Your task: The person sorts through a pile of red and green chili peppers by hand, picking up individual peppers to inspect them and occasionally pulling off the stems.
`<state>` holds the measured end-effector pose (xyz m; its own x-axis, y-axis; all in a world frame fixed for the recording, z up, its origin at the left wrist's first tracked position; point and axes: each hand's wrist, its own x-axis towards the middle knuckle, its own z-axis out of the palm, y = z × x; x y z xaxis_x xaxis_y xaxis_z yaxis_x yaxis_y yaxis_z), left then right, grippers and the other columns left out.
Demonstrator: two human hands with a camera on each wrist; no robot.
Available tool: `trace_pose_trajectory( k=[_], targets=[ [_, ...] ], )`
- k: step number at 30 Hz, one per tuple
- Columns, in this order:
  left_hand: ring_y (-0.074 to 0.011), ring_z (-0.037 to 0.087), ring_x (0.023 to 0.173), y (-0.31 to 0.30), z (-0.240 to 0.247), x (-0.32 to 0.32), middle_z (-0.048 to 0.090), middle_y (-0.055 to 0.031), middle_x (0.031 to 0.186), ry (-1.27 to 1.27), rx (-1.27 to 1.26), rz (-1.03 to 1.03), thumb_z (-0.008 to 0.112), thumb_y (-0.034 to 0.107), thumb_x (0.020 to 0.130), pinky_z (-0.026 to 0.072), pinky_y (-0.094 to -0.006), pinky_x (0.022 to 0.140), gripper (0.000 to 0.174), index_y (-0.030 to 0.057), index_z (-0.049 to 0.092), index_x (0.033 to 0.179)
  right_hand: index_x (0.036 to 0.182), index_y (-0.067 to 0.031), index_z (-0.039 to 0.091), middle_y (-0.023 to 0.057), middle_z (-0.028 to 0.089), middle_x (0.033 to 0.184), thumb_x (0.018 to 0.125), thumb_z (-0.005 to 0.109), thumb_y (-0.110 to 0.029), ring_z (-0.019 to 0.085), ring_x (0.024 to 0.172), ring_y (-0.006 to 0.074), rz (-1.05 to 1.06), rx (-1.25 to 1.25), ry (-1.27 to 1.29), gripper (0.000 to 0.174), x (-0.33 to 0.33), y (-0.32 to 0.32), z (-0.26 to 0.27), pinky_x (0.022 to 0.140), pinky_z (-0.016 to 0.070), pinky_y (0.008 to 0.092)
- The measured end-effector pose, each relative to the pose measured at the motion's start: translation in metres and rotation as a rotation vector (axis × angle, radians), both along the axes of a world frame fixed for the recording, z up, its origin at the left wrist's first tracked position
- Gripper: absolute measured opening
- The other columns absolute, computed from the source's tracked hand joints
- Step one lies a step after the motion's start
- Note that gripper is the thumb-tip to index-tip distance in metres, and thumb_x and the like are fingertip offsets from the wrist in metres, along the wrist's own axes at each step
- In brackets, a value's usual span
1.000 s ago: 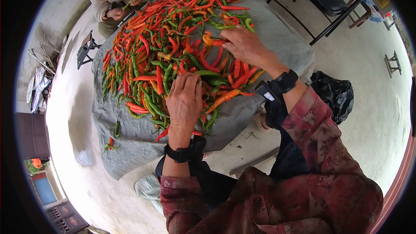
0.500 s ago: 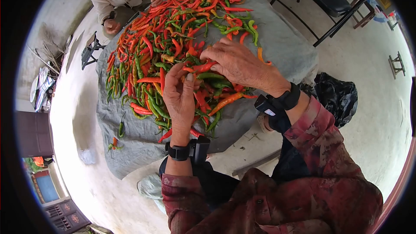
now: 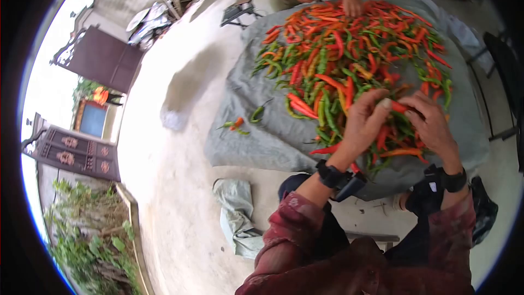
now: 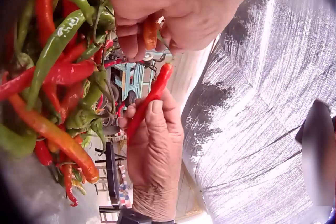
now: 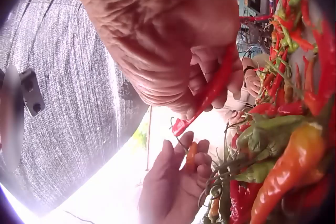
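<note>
Over the near side of a pile of red, green and orange peppers (image 3: pixel 333 84), my two hands are close together. The left hand (image 3: pixel 363 125) holds a small orange pepper (image 4: pixel 150 34) in its curled fingers, palm partly turned up in the right wrist view. Between thumb and fingers, the right hand (image 3: pixel 434 123) pinches a long red pepper (image 4: pixel 151 99). One end of that red pepper points toward the left hand, with a small gap between them in the left wrist view. A thin green stem shows at the left fingers (image 5: pixel 203 155).
Grey cloth (image 3: pixel 245 125) lies under the pile, with a few loose peppers (image 3: pixel 236 124) at its left. Across the pile, another person's hand (image 3: pixel 352 5) touches the peppers. A black chair (image 3: pixel 505 71) stands right, a black bag (image 3: pixel 483 210) below it.
The head view has swung left, so the pile appears farther right. My right hand still holds a red pepper near the left hand. The other person's hand has moved onto the pile.
</note>
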<state>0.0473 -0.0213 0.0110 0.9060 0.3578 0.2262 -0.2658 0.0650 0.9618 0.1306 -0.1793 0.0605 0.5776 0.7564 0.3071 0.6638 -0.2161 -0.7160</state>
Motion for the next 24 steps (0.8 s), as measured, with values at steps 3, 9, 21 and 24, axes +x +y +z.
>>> trace_pose_trajectory(
  k=[3, 9, 21, 24],
  targets=[
    [0.0000, 0.042, 0.060, 0.009, 0.002, 0.000, 0.047, 0.0079, 0.070, -0.018, 0.006, -0.016, 0.053, 0.025, 0.093, 0.0353, -0.0174, 0.051, 0.020, 0.0049, 0.057, 0.089, 0.100, 0.0013, 0.057, 0.0119, 0.057, 0.087, 0.083, 0.056, -0.001, 0.056, 0.077, 0.0230, 0.080, 0.004, 0.032, 0.017, -0.004, 0.009, -0.009, 0.069, 0.0426, 0.0330],
    [0.0006, 0.040, 0.061, 0.022, 0.007, -0.007, 0.047, 0.0083, 0.070, -0.050, -0.255, 0.004, 0.052, 0.028, 0.093, 0.0344, -0.0170, 0.052, 0.023, 0.0070, 0.057, 0.083, 0.101, 0.0002, 0.057, 0.0051, 0.058, 0.085, 0.087, 0.059, -0.020, 0.053, 0.078, 0.0134, 0.057, -0.189, 0.294, 0.024, 0.002, 0.008, -0.022, 0.072, 0.0422, 0.0266],
    [-0.0056, 0.046, 0.072, 0.042, 0.010, -0.025, 0.049, 0.0020, 0.080, -0.142, -0.263, 0.056, 0.048, 0.018, 0.094, 0.0409, -0.0225, 0.063, 0.021, 0.0015, 0.050, 0.107, 0.128, -0.0060, 0.046, 0.0105, 0.045, 0.134, 0.093, 0.050, -0.025, 0.050, 0.113, 0.0208, -0.421, 0.028, -0.328, 0.041, 0.071, -0.009, -0.068, 0.091, 0.0405, 0.0314],
    [-0.0057, 0.045, 0.071, 0.033, 0.008, -0.023, 0.050, 0.0015, 0.081, -0.147, -0.199, 0.002, 0.047, 0.013, 0.094, 0.0416, -0.0239, 0.064, 0.016, 0.0022, 0.048, 0.105, 0.128, -0.0066, 0.046, 0.0090, 0.047, 0.130, 0.092, 0.050, -0.024, 0.049, 0.115, 0.0222, -0.362, -0.109, -0.067, 0.040, 0.025, 0.011, -0.040, 0.093, 0.0397, 0.0337]
  ],
)
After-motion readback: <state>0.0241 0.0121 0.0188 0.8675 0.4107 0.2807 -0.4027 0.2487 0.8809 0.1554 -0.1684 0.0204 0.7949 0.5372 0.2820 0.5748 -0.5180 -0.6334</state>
